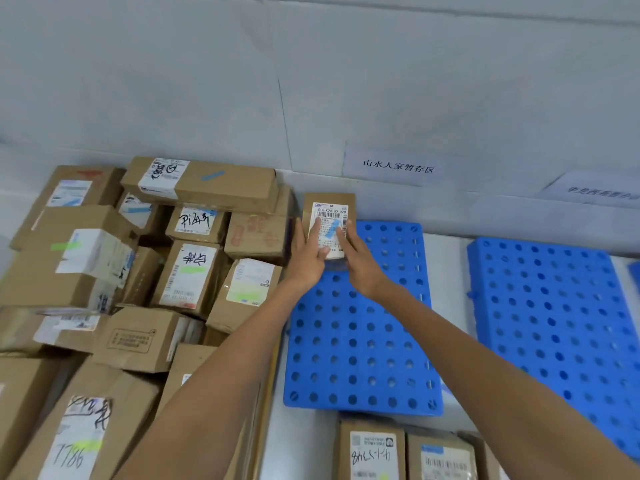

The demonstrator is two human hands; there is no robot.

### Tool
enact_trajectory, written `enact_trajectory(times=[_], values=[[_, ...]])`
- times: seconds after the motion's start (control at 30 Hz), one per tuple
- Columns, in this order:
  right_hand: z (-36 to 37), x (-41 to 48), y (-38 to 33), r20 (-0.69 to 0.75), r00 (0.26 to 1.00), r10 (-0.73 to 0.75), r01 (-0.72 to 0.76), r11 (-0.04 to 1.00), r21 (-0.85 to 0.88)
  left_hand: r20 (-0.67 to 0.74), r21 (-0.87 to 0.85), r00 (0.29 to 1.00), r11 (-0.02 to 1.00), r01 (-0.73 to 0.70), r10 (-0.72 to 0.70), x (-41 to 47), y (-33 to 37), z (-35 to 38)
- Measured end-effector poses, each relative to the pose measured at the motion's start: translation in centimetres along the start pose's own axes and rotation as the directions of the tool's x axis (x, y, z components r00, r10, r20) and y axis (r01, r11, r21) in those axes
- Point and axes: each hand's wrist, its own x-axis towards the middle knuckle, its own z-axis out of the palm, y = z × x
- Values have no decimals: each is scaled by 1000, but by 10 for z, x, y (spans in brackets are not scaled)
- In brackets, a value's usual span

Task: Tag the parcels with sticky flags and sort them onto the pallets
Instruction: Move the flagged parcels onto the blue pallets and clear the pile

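A small brown parcel [329, 201] with a white shipping label and a blue sticky flag [333, 229] sits at the far end of a blue perforated pallet [360, 341], against the wall. My left hand [306, 256] lies on the parcel's left part with straight fingers across the label. My right hand [360, 263] rests straight fingers along the label's right edge. The parcel's near end is hidden under both hands.
A pile of several cardboard parcels [187, 271], some with blue or green flags, fills the left side. A second blue pallet [554, 306] lies to the right. Two labelled parcels [370, 452] stand at the bottom edge. Paper signs [398, 167] hang on the wall.
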Motion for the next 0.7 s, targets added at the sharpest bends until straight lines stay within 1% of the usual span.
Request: enact_trajectory(times=[0.07,0.13,0.23,0.3,0.33,0.37,0.43,0.5,0.57,0.63,0.7], values=[[-13,4,-1,67,998,15,-18,998,56,1,96,1000,995,14,-14,3,1,-5],[-29,-2,-8,50,997,63,-69,990,127,-32,128,999,992,9,-5,0,2,-10],[-49,-40,-25,-48,990,132,-121,975,184,-153,43,988,999,-31,37,-32,11,-17],[-52,-90,-34,-82,984,159,-135,961,242,-188,14,979,997,-79,80,-76,16,-17],[-52,-119,-38,-73,982,175,-149,950,273,-191,-9,978,996,-91,87,-104,17,-14],[-50,-150,-41,-57,978,200,-172,934,312,-171,-30,981,995,-93,87,-134,16,-9],[-43,-212,-45,-17,965,262,-235,890,392,-66,-32,994,996,-86,84,-200,9,8],[-31,-252,-43,60,944,323,-317,847,427,50,-38,998,999,-26,27,-247,-5,24],[-15,-290,-39,155,928,338,-372,848,378,143,-43,989,998,38,-31,-291,-6,41],[1,-318,-39,233,912,337,-393,880,265,239,-39,966,993,107,-95,-318,-4,57],[17,-336,-44,312,880,359,-426,887,179,333,10,901,957,291,-277,-332,-10,74]])
